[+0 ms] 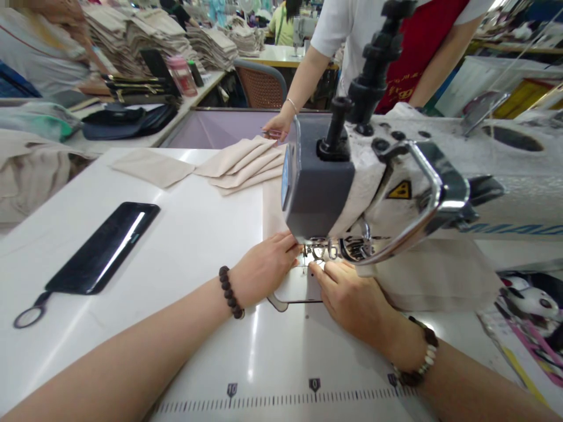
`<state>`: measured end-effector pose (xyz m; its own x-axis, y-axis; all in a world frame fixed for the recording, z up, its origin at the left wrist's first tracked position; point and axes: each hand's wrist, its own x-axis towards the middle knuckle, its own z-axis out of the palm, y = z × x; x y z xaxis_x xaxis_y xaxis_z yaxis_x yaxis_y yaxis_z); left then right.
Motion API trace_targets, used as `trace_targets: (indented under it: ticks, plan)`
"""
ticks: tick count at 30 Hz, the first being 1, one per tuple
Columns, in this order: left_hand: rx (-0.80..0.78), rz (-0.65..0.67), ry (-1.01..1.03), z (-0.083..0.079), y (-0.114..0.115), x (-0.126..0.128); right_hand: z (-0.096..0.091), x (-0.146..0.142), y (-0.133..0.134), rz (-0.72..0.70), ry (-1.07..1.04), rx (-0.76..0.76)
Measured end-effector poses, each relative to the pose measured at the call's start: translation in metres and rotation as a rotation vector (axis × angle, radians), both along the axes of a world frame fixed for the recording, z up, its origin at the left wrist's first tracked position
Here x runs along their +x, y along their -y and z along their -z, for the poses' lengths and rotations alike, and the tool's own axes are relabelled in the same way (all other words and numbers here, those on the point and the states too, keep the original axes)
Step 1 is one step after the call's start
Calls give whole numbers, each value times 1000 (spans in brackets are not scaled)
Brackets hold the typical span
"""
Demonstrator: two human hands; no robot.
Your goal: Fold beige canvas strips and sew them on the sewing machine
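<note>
A sewing machine head [321, 187] in grey and white stands over the white table [189, 234], its presser foot [317, 252] low at the needle plate. My left hand [264, 268] lies on beige cloth [275, 208] just left of the foot, fingers reaching toward it. My right hand [347, 299] comes in from the lower right, its fingertips at the cloth beside the foot. More of the beige cloth [431, 275] spreads to the right of the machine. The needle is hidden among the foot parts. A bead bracelet circles each wrist.
A black phone [103, 249] lies on the table to the left, near a loose cloth piece [152, 167] and a folded pile [241, 164]. A co-worker's hand [276, 126] rests beyond. Tall cloth stacks [132, 41] line the back left. A ruler scale [281, 404] marks the front.
</note>
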<state>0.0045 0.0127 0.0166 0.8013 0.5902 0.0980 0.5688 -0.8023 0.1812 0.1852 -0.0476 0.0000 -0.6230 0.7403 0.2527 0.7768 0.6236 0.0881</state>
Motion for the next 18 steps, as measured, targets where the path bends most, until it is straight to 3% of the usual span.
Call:
trace_targets:
  ticks: [5, 7, 11, 18]
  plan:
    - [1, -167, -204, -9, 22, 3, -3, 3, -2, -55, -51, -7]
    - [-6, -175, -270, -12, 36, 4, -5, 7, -2, -96, -68, -40]
    - [-15, -55, -265, -17, 52, 4, -8, 12, -2, -157, -110, -114]
    - [-159, 148, -222, -20, 55, 2, -12, 18, 0, -268, -172, -184]
